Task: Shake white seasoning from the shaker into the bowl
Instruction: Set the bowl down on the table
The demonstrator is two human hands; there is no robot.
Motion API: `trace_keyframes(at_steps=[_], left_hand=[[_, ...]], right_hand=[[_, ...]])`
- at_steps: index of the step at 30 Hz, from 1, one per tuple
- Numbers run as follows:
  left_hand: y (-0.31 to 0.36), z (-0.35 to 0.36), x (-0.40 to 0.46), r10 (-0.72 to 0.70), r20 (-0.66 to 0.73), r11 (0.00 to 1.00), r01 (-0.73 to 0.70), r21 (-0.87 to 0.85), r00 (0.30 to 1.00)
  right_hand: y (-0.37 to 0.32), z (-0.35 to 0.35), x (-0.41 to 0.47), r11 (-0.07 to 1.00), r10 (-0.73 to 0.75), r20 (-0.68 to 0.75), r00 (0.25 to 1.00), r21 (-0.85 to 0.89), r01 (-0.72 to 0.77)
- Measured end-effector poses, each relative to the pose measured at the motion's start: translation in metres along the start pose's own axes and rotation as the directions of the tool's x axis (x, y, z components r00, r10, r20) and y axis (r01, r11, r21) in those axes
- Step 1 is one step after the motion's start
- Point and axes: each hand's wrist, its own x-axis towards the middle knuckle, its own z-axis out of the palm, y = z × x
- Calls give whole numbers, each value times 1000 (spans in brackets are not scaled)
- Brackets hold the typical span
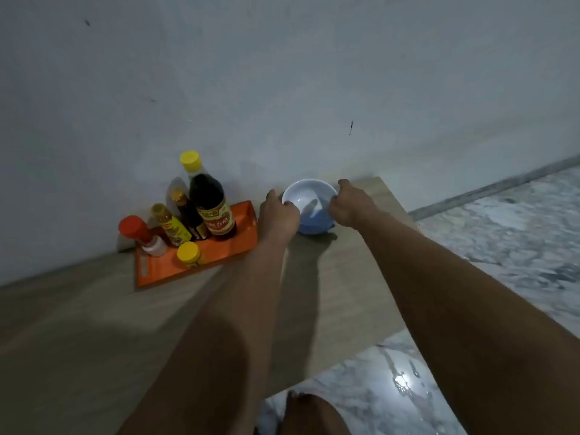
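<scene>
A: Both hands on the bowl (309,196) – left hand (279,211) and right hand (348,205), fingers curled closed over opposite rims, far end of the counter (94,324), by the wall.

B: Best to keep it level, draw it nearer, set it down flat. Then release one hand for the shaker (144,235) – red cap, white contents, on the orange tray (238,243) to the left.

A: Count?

B: One bowl, one tray, six containers on it – shaker included.
</scene>
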Motion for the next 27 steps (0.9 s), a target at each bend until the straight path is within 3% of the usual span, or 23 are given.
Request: trace_keyframes(at_steps=[6, 9, 13, 20, 27], left_hand=[[-14, 12, 19, -56, 77, 998, 59, -33, 995], [-20, 18, 24, 6, 66, 994, 1, -111, 998], [-19, 22, 24, -36, 24, 977, 40, -210, 999], [-11, 9, -7, -31, 21, 987, 34, -160, 999], [2, -37, -79, 1, 11, 992, 0, -126, 1000]], right_hand=[[2, 28, 16, 959, 167, 83, 982, 218, -181], [6, 39, 23, 933, 201, 65, 977, 290, -211], [8, 44, 24, 899, 228, 39, 973, 375, -226], [1, 27, -15, 811, 282, 103, 954, 506, -294], [-25, -7, -90, 933, 166, 86, 982, 309, -184]])
